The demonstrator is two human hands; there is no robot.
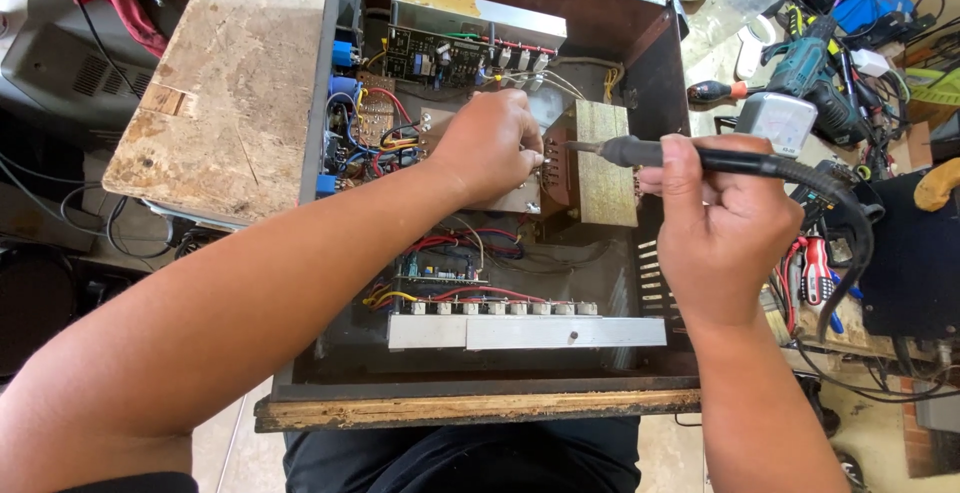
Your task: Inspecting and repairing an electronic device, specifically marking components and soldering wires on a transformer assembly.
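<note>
Nearest the camera, the right hand (715, 228) is gripping a soldering iron (700, 158) with its fingers curled tight round the black handle, keeping the tip level and aimed left at the transformer (600, 163) inside the open wooden chassis (470, 408). Just beyond, the left hand (490, 148) is reaching in, its fingers pressed together and seemingly pinching something at the transformer's terminals, likely steadying it for the tip. Farther back, a cordless drill (810, 78) is lying on the cluttered table (720, 63).

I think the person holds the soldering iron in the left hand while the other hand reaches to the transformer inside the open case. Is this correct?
Not quite. The head view shows the soldering iron in the right hand, not the left. It is the left hand that reaches to the transformer inside the open case.
</note>
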